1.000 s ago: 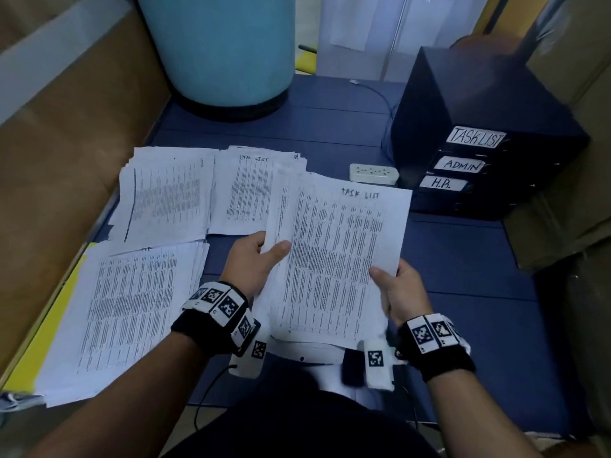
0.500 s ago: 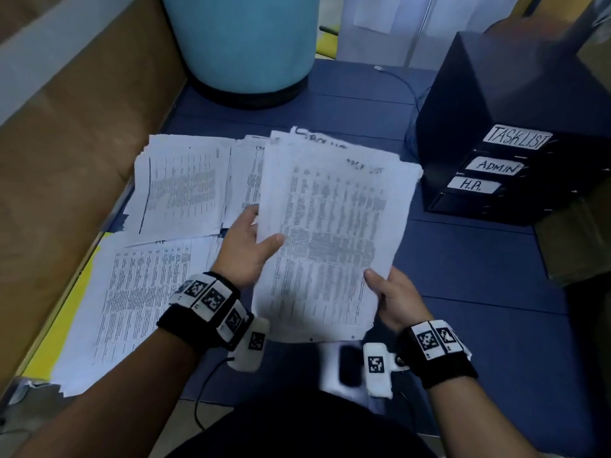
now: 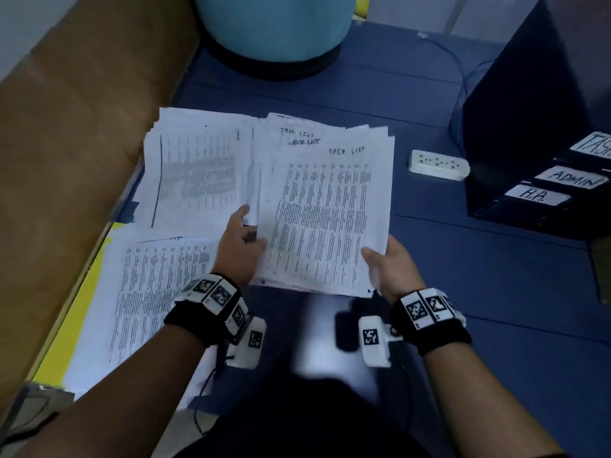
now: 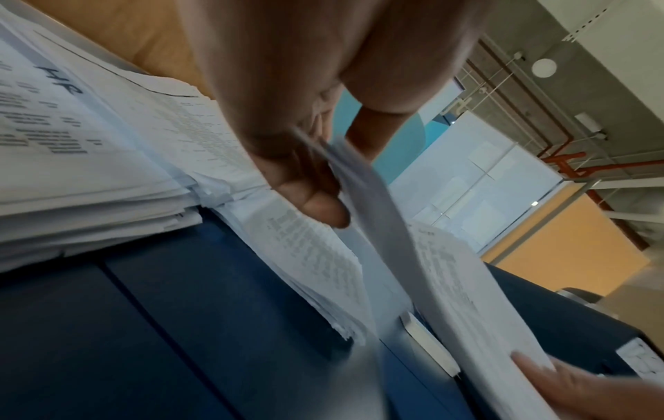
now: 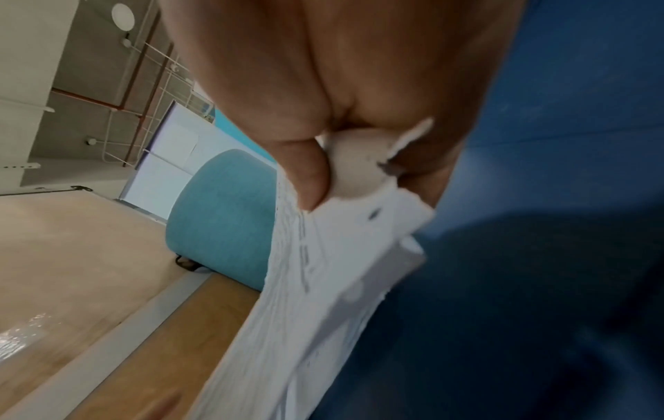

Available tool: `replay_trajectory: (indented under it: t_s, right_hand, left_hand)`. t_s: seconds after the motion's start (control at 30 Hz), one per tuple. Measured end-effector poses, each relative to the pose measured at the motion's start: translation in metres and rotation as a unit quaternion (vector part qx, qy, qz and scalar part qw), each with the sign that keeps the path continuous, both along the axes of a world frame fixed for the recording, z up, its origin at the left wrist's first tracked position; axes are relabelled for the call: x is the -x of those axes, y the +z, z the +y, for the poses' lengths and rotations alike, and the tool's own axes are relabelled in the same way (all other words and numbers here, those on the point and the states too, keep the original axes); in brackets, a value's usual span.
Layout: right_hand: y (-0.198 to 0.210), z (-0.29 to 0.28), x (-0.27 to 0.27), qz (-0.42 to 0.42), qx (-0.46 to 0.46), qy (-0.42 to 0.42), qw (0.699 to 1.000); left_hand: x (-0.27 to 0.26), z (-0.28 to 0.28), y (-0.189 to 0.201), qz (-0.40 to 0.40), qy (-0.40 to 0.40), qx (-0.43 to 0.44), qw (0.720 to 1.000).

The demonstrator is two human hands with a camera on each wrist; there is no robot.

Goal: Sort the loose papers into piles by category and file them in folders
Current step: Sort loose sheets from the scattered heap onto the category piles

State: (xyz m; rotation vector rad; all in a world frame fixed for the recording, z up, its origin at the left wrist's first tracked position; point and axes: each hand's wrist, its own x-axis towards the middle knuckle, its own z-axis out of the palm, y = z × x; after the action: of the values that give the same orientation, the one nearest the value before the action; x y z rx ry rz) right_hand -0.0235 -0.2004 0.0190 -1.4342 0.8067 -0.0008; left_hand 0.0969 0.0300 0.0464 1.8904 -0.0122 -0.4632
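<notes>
A sheaf of printed sheets headed TASK LIST (image 3: 324, 219) is held by both hands, tilted just over a task-list pile (image 3: 297, 133) on the blue table. My left hand (image 3: 251, 233) pinches its left edge; the thumb and fingers (image 4: 319, 204) close on the paper's edge. My right hand (image 3: 380, 259) grips the near right corner, with the thumb (image 5: 309, 182) pressed on the sheets. A second pile (image 3: 198, 170) lies at the back left. The pile marked HR (image 4: 61, 113) lies at the near left on a yellow folder (image 3: 82, 292).
A black file box (image 3: 529, 110) with labels TASKLIST, ADMIN and H.R. stands at the right. A white power strip (image 3: 439, 165) lies beside it. A teal cylinder (image 3: 274, 28) stands at the back, and a brown board (image 3: 66, 127) runs along the left.
Both hands have carried the sheaf away from me and lowered it over the task-list pile at the back middle. The grip of both hands is unchanged.
</notes>
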Motion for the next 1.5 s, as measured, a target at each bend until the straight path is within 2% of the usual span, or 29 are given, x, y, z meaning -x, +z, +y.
replay_trajectory:
  t_s: [0.13,0.23,0.4,0.5,0.63,0.83,0.93,1.03,1.07,1.13,1.23,1.37,1.5]
  right_hand:
    - [0.005,-0.011,-0.061,0.003,0.069,-0.029,0.997]
    - [-0.003,-0.015,-0.103,0.022,0.092,-0.031,0.995]
    - [-0.030,-0.014,-0.138,0.134,0.182,0.006,0.974]
    - [-0.034,-0.024,-0.141,0.185,0.254,-0.019,0.949]
    - [-0.041,-0.033,-0.147,0.198,0.250,-0.019,0.948]
    - [-0.043,-0.016,-0.178,0.204,0.237,-0.040,0.949]
    - [-0.040,-0.009,-0.189,0.204,0.204,-0.062,0.956]
    - [-0.034,-0.015,-0.195,0.197,0.116,-0.094,0.969]
    - [-0.030,-0.017,-0.195,0.189,0.077,-0.099,0.974]
    - [-0.027,-0.019,-0.192,0.196,0.057,-0.072,0.976]
    - [-0.017,-0.019,-0.176,0.133,0.019,-0.066,0.989]
    - [0.003,-0.025,-0.138,0.099,0.027,-0.081,0.991]
    - [0.015,-0.033,-0.069,0.118,0.044,-0.084,0.988]
  left_hand:
    - [-0.022,0.009,-0.013,0.039,0.044,0.025,0.998]
    - [-0.033,0.015,-0.024,0.029,0.034,-0.003,0.999]
    - [-0.047,0.007,-0.037,0.017,0.000,0.001,1.000]
    - [-0.053,-0.007,-0.041,-0.001,-0.043,-0.038,0.998]
    - [-0.059,-0.025,-0.050,-0.014,-0.106,-0.083,0.991]
    - [-0.061,-0.034,-0.071,-0.008,-0.238,-0.236,0.942]
    - [-0.059,-0.033,-0.074,-0.004,-0.266,-0.245,0.932]
    - [-0.062,-0.031,-0.073,0.008,-0.270,-0.228,0.936]
    - [-0.063,-0.030,-0.072,0.012,-0.270,-0.224,0.936]
    - [-0.064,-0.029,-0.071,0.018,-0.270,-0.218,0.938]
    - [-0.065,-0.027,-0.068,0.011,-0.250,-0.200,0.947]
    - [-0.057,-0.027,-0.057,-0.006,-0.205,-0.161,0.965]
    - [-0.038,-0.028,-0.048,-0.003,-0.222,-0.164,0.961]
